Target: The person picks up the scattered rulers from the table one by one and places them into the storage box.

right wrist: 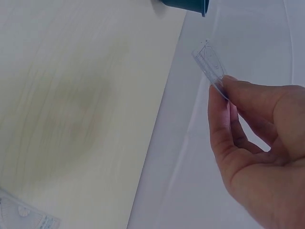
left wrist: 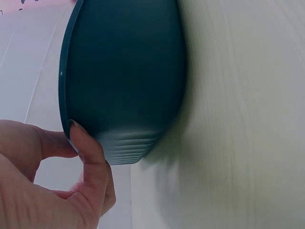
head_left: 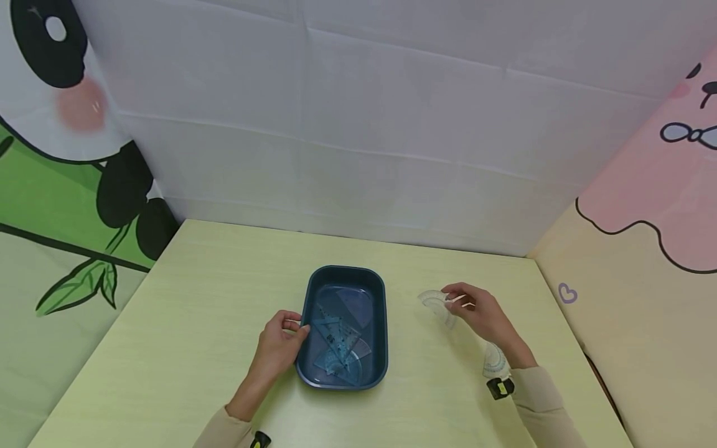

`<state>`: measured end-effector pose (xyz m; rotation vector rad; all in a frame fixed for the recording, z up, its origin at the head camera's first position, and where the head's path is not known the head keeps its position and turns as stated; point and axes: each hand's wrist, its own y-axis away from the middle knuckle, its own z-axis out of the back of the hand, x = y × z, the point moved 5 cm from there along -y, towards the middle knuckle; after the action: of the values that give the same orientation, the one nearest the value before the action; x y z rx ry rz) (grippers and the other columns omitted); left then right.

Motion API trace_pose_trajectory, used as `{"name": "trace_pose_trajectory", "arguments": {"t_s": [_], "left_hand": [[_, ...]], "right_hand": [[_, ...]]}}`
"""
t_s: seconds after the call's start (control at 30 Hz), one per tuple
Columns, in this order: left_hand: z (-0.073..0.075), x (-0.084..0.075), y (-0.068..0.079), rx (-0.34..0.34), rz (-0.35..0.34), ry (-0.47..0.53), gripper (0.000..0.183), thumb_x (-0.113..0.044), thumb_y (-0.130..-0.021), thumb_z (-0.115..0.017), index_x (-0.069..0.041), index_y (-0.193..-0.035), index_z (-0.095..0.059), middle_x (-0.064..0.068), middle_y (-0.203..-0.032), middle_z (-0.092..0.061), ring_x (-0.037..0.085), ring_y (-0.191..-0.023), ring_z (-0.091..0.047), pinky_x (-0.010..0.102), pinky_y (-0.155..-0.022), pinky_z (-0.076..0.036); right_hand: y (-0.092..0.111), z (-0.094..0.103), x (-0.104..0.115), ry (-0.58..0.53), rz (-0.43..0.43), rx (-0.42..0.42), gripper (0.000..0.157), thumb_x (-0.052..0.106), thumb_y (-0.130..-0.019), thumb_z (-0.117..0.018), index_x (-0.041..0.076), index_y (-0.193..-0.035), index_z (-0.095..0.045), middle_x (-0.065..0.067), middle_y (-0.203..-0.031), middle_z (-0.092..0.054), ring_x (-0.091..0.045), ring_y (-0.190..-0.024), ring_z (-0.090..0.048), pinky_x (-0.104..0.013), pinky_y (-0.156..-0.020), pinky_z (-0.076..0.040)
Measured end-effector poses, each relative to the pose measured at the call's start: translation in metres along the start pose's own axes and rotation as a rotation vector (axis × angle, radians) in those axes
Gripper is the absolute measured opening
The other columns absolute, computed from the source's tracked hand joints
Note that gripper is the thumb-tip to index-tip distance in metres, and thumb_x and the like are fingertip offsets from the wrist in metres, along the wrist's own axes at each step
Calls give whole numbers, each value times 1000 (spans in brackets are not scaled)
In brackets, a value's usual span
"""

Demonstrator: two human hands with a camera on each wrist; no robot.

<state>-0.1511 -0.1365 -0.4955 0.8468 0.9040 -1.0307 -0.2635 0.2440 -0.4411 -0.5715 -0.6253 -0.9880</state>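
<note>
A deep blue plastic tray (head_left: 383,336) stands on the table. Inside it lie several clear set squares (head_left: 338,336) and a clear protractor (head_left: 353,370), overlapping. My left hand (head_left: 278,345) grips the tray's left rim; the left wrist view shows thumb and fingers pinching the edge of its wall (left wrist: 124,71). To the right of the tray, my right hand (head_left: 478,311) pinches a clear protractor (head_left: 434,300) between thumb and fingers, raised above the table. In the right wrist view this protractor (right wrist: 209,62) is seen nearly edge-on.
Another clear protractor (head_left: 495,361) lies on the table beneath the right wrist. The pale yellow table (head_left: 235,267) ends at a white cloth backdrop (head_left: 364,124). Cartoon-printed panels stand at the left (head_left: 67,205) and right (head_left: 644,186).
</note>
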Motion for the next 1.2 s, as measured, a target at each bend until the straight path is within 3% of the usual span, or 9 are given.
{"name": "trace_pose_trajectory", "arguments": {"t_s": [0.17, 0.8, 1.2], "left_hand": [[0, 0, 0, -3, -1, -1, 25, -10, -96, -68, 3, -116, -59, 11, -94, -60, 22, -77, -58, 33, -65, -46], [-1, -3, -1, -5, -38, 3, 27, -12, -97, -69, 5, -116, -59, 12, -93, -61, 21, -76, -58, 33, -64, -46], [-1, 0, -1, -5, -18, -10, 26, -11, -97, -68, 4, -116, -59, 13, -94, -61, 23, -78, -58, 33, -66, -47]], "right_hand": [[-7, -4, 5, -2, -25, 8, 28, 4, -96, -71, 2, -124, -68, -10, -108, -69, -25, -95, -69, -30, -83, -56], [-28, -19, 31, -42, 16, 29, 30, 5, -96, -71, -1, -125, -67, -14, -112, -69, -28, -97, -69, -36, -85, -56], [-45, -35, 41, -54, 17, 48, 29, 6, -95, -72, 2, -124, -68, -11, -111, -69, -25, -95, -70, -36, -83, -57]]}}
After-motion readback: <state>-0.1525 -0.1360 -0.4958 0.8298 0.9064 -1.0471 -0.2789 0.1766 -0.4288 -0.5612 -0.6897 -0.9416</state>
